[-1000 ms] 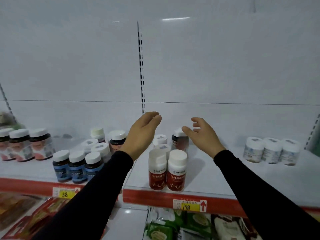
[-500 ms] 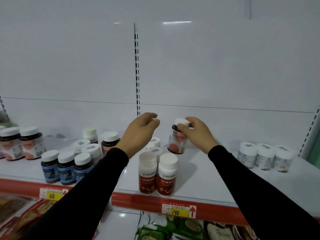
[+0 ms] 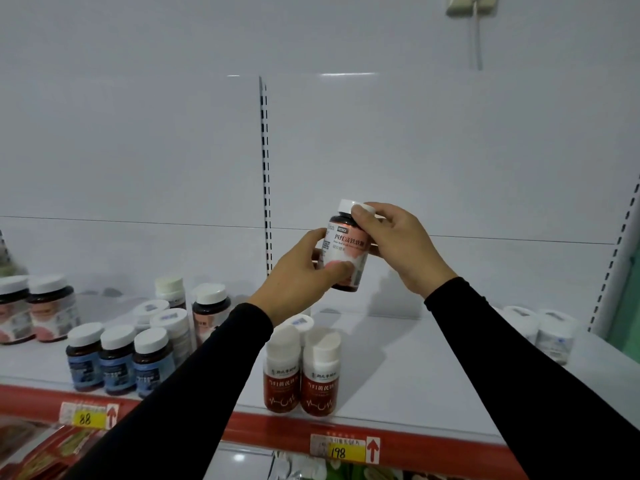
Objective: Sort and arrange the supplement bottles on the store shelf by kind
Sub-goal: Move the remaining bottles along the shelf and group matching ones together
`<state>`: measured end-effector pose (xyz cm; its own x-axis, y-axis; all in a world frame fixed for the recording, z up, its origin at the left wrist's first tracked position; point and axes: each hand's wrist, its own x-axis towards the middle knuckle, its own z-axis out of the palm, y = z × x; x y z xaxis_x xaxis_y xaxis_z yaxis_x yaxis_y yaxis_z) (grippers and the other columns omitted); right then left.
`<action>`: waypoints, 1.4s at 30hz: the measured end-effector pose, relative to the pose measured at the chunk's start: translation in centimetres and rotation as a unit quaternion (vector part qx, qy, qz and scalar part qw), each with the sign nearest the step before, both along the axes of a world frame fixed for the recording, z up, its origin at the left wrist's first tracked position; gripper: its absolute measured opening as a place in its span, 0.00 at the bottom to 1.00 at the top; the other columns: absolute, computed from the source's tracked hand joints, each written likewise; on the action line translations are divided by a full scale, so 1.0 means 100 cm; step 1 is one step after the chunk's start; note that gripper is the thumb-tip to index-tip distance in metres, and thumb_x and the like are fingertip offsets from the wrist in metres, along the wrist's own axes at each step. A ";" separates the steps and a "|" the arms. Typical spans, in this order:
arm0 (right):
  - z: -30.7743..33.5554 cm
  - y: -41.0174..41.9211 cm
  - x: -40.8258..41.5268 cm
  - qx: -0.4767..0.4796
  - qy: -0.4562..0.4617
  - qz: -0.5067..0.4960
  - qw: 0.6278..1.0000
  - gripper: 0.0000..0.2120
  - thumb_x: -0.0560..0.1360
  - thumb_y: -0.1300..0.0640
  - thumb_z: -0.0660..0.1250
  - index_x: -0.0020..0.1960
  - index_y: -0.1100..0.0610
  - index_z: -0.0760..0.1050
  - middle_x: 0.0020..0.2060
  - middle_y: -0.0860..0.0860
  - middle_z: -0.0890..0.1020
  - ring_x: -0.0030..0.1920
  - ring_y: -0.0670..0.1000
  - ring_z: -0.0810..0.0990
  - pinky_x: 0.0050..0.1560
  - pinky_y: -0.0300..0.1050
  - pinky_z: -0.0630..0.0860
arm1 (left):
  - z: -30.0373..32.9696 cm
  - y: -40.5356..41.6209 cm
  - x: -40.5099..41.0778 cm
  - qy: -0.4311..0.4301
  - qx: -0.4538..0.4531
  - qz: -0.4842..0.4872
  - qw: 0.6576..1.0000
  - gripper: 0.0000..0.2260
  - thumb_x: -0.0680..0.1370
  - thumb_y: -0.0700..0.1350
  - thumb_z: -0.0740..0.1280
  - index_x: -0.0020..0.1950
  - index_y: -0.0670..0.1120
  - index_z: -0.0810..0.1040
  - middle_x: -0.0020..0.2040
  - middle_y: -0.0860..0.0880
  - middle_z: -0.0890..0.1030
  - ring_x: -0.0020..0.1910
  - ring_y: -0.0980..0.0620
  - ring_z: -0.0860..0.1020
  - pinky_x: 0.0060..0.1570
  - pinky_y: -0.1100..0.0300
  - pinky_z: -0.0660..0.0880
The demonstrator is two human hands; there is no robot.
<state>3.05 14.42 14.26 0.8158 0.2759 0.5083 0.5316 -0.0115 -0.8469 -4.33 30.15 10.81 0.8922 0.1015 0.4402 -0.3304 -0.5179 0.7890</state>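
Both hands hold a dark pink-labelled bottle with a white cap up in the air above the white shelf. My right hand grips its cap and upper side. My left hand grips its lower part. Below them stand two white bottles with red labels at the shelf's front edge. Three blue-labelled dark bottles stand front left. Two more pink-labelled bottles stand at the far left, and another pink-labelled one behind the blue group.
White jars stand at the right end of the shelf. Several white-capped bottles cluster behind the blue ones. Yellow price tags 88 and 198 hang on the red shelf edge. Packaged goods lie on the shelf below.
My right hand lifted the pink-labelled bottle off the shelf and raised it. My left hand came over and took hold of its lower part. The view tilted upward.
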 end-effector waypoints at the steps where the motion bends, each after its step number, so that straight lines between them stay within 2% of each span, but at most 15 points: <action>1: -0.001 0.001 0.001 0.001 0.002 0.000 1.000 0.21 0.75 0.44 0.69 0.62 0.56 0.77 0.50 0.52 0.85 0.50 0.49 0.85 0.56 0.53 0.81 | 0.000 -0.001 -0.001 -0.001 -0.004 -0.002 1.000 0.21 0.73 0.52 0.70 0.64 0.64 0.70 0.50 0.58 0.82 0.43 0.65 0.81 0.33 0.70 0.74; 5: -0.002 0.004 0.004 -0.008 -0.003 0.016 1.000 0.26 0.74 0.40 0.68 0.66 0.53 0.74 0.56 0.52 0.83 0.57 0.50 0.82 0.61 0.55 0.78 | 0.001 0.000 -0.003 -0.013 -0.006 0.010 1.000 0.21 0.74 0.52 0.70 0.65 0.63 0.70 0.51 0.57 0.82 0.44 0.63 0.81 0.39 0.67 0.74; 8: -0.001 0.010 0.004 -0.061 -0.033 0.053 0.996 0.31 0.72 0.37 0.68 0.71 0.46 0.68 0.61 0.50 0.79 0.61 0.50 0.79 0.64 0.54 0.75 | 0.004 0.007 -0.011 -0.030 -0.011 0.027 0.999 0.23 0.74 0.52 0.70 0.67 0.61 0.70 0.52 0.57 0.82 0.48 0.60 0.82 0.42 0.63 0.78; 13: 0.005 0.037 -0.011 -0.104 -0.060 0.132 0.984 0.41 0.65 0.34 0.71 0.74 0.37 0.58 0.60 0.45 0.77 0.59 0.48 0.80 0.64 0.53 0.75 | 0.007 0.028 -0.042 -0.058 -0.014 0.082 0.995 0.25 0.75 0.50 0.70 0.70 0.59 0.68 0.55 0.55 0.81 0.52 0.58 0.81 0.51 0.59 0.79; 15: 0.007 0.056 -0.022 -0.105 -0.076 0.166 0.978 0.41 0.65 0.35 0.72 0.73 0.36 0.58 0.57 0.42 0.77 0.58 0.47 0.80 0.63 0.53 0.76 | 0.006 0.040 -0.061 -0.059 -0.020 0.110 0.992 0.25 0.75 0.50 0.71 0.70 0.60 0.68 0.56 0.56 0.81 0.52 0.59 0.81 0.49 0.60 0.79; 18: 0.007 0.089 -0.043 -0.103 -0.085 0.215 0.967 0.42 0.64 0.35 0.72 0.73 0.36 0.58 0.58 0.44 0.77 0.60 0.49 0.79 0.64 0.55 0.75 | 0.006 0.062 -0.095 -0.058 -0.023 0.149 0.987 0.25 0.75 0.49 0.71 0.69 0.60 0.68 0.56 0.54 0.82 0.52 0.59 0.82 0.46 0.63 0.80; 20: 0.006 0.111 -0.059 -0.107 -0.097 0.237 0.961 0.40 0.66 0.36 0.72 0.73 0.35 0.57 0.58 0.44 0.77 0.60 0.49 0.79 0.64 0.54 0.74 | 0.005 0.079 -0.118 -0.062 -0.028 0.172 0.983 0.25 0.75 0.47 0.72 0.70 0.57 0.68 0.55 0.53 0.83 0.53 0.58 0.82 0.50 0.61 0.80; 22: 0.005 0.135 -0.076 -0.108 -0.105 0.249 0.957 0.39 0.69 0.39 0.73 0.74 0.35 0.57 0.58 0.44 0.77 0.58 0.47 0.79 0.59 0.46 0.75 | 0.003 0.096 -0.141 -0.063 -0.033 0.190 0.979 0.26 0.75 0.46 0.72 0.71 0.55 0.68 0.55 0.52 0.83 0.54 0.56 0.82 0.54 0.58 0.79; 25: 0.001 0.176 -0.107 -0.113 -0.117 0.258 0.952 0.38 0.71 0.41 0.72 0.75 0.36 0.55 0.59 0.45 0.75 0.52 0.37 0.77 0.46 0.31 0.69 | -0.003 0.129 -0.173 -0.068 -0.030 0.215 0.974 0.25 0.75 0.45 0.72 0.69 0.56 0.69 0.54 0.52 0.84 0.53 0.57 0.82 0.53 0.59 0.79; 27: -0.003 0.205 -0.130 -0.120 -0.122 0.263 0.950 0.38 0.72 0.42 0.72 0.75 0.37 0.55 0.59 0.45 0.75 0.51 0.35 0.76 0.43 0.31 0.68 | -0.008 0.156 -0.195 -0.067 -0.031 0.226 0.971 0.24 0.75 0.45 0.72 0.67 0.58 0.69 0.53 0.52 0.84 0.52 0.57 0.83 0.51 0.59 0.80; 30: -0.011 0.254 -0.163 -0.123 -0.117 0.278 0.945 0.38 0.71 0.41 0.72 0.74 0.36 0.55 0.60 0.45 0.75 0.52 0.35 0.77 0.45 0.32 0.69 | -0.016 0.206 -0.229 -0.061 -0.030 0.227 0.972 0.23 0.75 0.44 0.72 0.63 0.62 0.68 0.52 0.53 0.84 0.49 0.58 0.83 0.45 0.66 0.78; 34: -0.022 0.325 -0.206 -0.114 -0.102 0.276 0.949 0.38 0.70 0.41 0.72 0.75 0.38 0.57 0.55 0.41 0.75 0.52 0.38 0.78 0.44 0.32 0.70 | -0.023 0.278 -0.269 -0.045 -0.032 0.217 0.975 0.25 0.74 0.42 0.73 0.68 0.52 0.67 0.54 0.50 0.82 0.48 0.59 0.83 0.42 0.69 0.77; 36: -0.030 0.356 -0.221 -0.102 -0.085 0.275 0.952 0.37 0.71 0.43 0.73 0.74 0.38 0.58 0.55 0.41 0.74 0.52 0.40 0.79 0.43 0.33 0.72 | -0.026 0.311 -0.281 -0.040 -0.029 0.220 0.974 0.26 0.74 0.44 0.74 0.68 0.53 0.67 0.56 0.51 0.81 0.49 0.59 0.82 0.46 0.64 0.79; 39: -0.041 0.398 -0.235 -0.090 -0.067 0.270 0.956 0.36 0.71 0.45 0.75 0.73 0.38 0.60 0.58 0.44 0.75 0.53 0.45 0.80 0.41 0.35 0.76 | -0.034 0.354 -0.289 -0.034 -0.035 0.226 0.973 0.24 0.73 0.48 0.74 0.66 0.54 0.69 0.55 0.47 0.82 0.53 0.49 0.82 0.54 0.48 0.80; 42: -0.052 0.436 -0.239 -0.089 -0.060 0.264 0.959 0.36 0.71 0.47 0.75 0.73 0.38 0.60 0.60 0.45 0.75 0.53 0.43 0.80 0.40 0.34 0.76 | -0.041 0.391 -0.286 -0.040 -0.041 0.236 0.970 0.24 0.71 0.55 0.74 0.63 0.55 0.70 0.55 0.48 0.82 0.53 0.46 0.81 0.54 0.43 0.79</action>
